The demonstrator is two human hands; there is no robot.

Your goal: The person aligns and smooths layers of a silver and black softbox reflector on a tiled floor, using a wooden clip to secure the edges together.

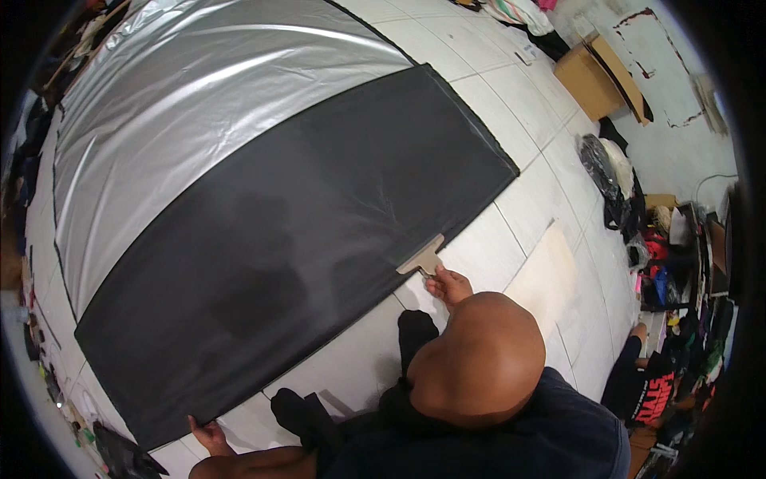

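Observation:
A wide beige bulldog clip (421, 255) rests across the near edge of the black fabric (319, 184). My right hand (452, 286) pinches its handle end, just off the cloth. Farther left, at the near left part of the same edge, my left hand (209, 437) closes on the black fabric, one digit lying on top. Its other fingers are partly hidden. The black part lies fairly flat, with faint creases near the clip. Beyond it spreads wrinkled silver sheeting (175, 120), meeting the black part along a curved line.
White floor tiles (519, 120) surround the fabric. A cream sheet (550, 275) lies right of my right hand. Along the right wall are an open cardboard box (590, 80), plastic bags (602, 176) and clutter. A person in black clothing (638, 391) is partly visible at lower right.

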